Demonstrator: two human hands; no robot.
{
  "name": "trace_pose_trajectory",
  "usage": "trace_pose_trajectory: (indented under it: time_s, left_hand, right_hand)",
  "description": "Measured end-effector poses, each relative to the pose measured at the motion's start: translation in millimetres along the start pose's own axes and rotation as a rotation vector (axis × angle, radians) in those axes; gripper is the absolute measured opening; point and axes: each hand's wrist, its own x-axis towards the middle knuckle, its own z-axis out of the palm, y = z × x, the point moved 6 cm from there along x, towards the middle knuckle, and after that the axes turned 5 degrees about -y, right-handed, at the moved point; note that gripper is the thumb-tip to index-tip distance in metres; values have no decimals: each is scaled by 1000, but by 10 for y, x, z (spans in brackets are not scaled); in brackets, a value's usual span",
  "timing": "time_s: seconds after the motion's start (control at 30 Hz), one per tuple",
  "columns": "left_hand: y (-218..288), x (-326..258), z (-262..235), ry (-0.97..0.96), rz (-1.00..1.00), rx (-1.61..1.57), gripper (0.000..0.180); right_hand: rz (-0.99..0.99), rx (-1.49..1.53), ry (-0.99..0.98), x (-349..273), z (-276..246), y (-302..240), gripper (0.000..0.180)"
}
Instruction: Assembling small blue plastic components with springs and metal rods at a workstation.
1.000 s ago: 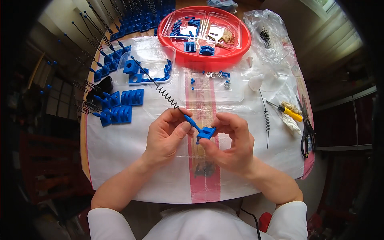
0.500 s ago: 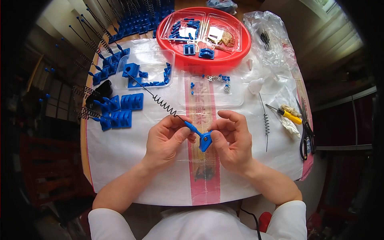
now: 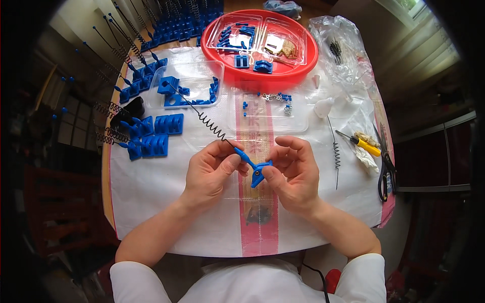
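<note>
Between my hands is a blue plastic bracket [image 3: 257,173] with a round metal fastener in its side. A tapered blue sleeve [image 3: 242,153] joins it, and a black coiled wire [image 3: 211,126] runs from the sleeve up and to the left. My left hand [image 3: 211,169] is closed, pinching the sleeve between thumb and fingers. With thumb and index finger, my right hand [image 3: 294,177] grips the bracket's right side; its other fingers are curled and partly hidden.
A red basin [image 3: 207,63] with clear trays stands at the back. Small nuts and blue bits lie on a clear lid [image 3: 275,124]. Finished-looking blue pieces [image 3: 169,123] stand left. To the right are a loose coiled wire [image 3: 337,156], a yellow-handled screwdriver [image 3: 369,146] and black scissors [image 3: 385,177].
The bracket has turned a little in my fingers, so more of its far edge shows. My hands have barely moved, and both keep their hold.
</note>
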Motion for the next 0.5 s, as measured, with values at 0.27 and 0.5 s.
trace_pose_trajectory:
  time_s: [0.27, 0.5]
  left_hand:
    - [9, -5, 12, 29, -9, -3, 22]
    - [12, -1, 5, 6, -9, -19, 22]
  right_hand:
    - [-153, -123, -22, -7, 30, -70, 63]
    - [-231, -188, -42, -11, 42, -78, 64]
